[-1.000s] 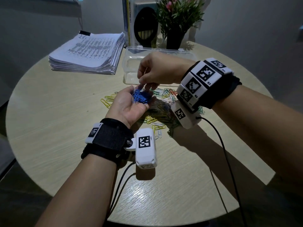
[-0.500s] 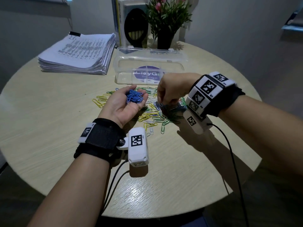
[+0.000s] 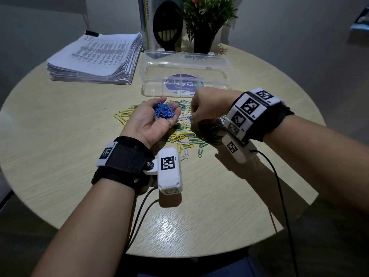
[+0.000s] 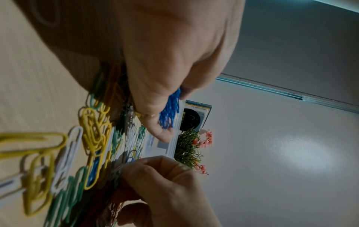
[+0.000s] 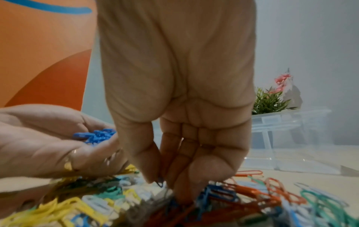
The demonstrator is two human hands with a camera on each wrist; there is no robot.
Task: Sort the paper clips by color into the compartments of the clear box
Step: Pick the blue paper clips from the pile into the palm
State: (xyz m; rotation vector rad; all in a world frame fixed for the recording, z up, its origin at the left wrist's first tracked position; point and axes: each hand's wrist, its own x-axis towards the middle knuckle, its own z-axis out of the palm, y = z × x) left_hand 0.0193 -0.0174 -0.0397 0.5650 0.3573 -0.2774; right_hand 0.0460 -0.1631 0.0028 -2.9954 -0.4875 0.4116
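My left hand [image 3: 148, 119] lies palm up above the table, its fingers cupped round a heap of blue paper clips [image 3: 164, 113]; the left wrist view shows the same heap [image 4: 170, 107]. Just to its right, my right hand [image 3: 194, 116] hovers low over the mixed pile of clips [image 3: 185, 137], pinching one blue clip [image 5: 160, 183] between thumb and forefinger. Yellow, green, white, orange and blue clips are in the pile. The clear box [image 3: 151, 76] stands open behind the pile, and I see no clips inside it.
A thick stack of printed paper [image 3: 95, 58] lies at the back left. A potted plant [image 3: 205, 27] and an upright package [image 3: 165, 31] stand behind the box. Camera cables [image 3: 279, 182] trail over the round table's near edge.
My right hand went from above the left palm down to the pile and now pinches a blue clip there. The left hand stayed cupped with its blue heap.
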